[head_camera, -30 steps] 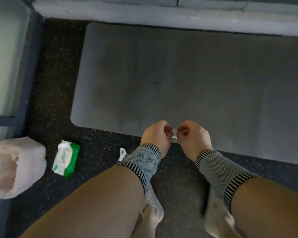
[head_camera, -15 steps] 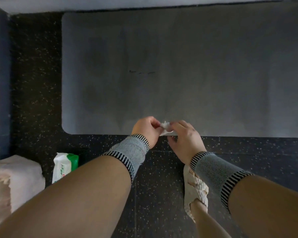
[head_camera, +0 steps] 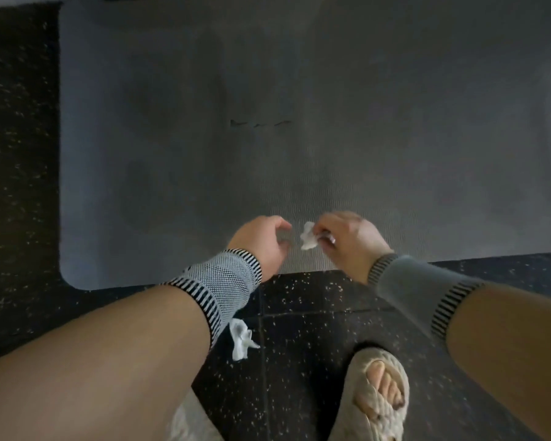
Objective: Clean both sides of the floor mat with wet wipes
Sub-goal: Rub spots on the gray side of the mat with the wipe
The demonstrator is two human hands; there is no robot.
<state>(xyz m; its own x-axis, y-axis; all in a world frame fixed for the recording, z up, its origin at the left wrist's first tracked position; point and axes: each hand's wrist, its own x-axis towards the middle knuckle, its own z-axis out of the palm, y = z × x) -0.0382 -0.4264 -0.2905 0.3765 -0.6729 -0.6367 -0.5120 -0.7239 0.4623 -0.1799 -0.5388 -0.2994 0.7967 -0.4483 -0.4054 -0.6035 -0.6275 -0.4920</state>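
Observation:
A large grey floor mat (head_camera: 268, 106) lies flat on the dark speckled floor and fills the upper part of the view. It has a short dark mark near its middle. Over the mat's near edge, my right hand (head_camera: 347, 240) pinches a small crumpled white wet wipe (head_camera: 309, 237). My left hand (head_camera: 264, 240) hovers just left of the wipe with its fingers curled and nothing in them. Both wrists wear striped knitted bands.
A second crumpled white wipe (head_camera: 240, 340) lies on the dark speckled floor (head_camera: 299, 329) below my left wrist. My foot in a woven sandal (head_camera: 379, 399) stands at the bottom right. A pale ledge runs along the top edge.
My left hand has let go of the wipe, which stays in my right hand. The view has shifted right and closer, so the wipe pack and pale bundle at the left are out of sight.

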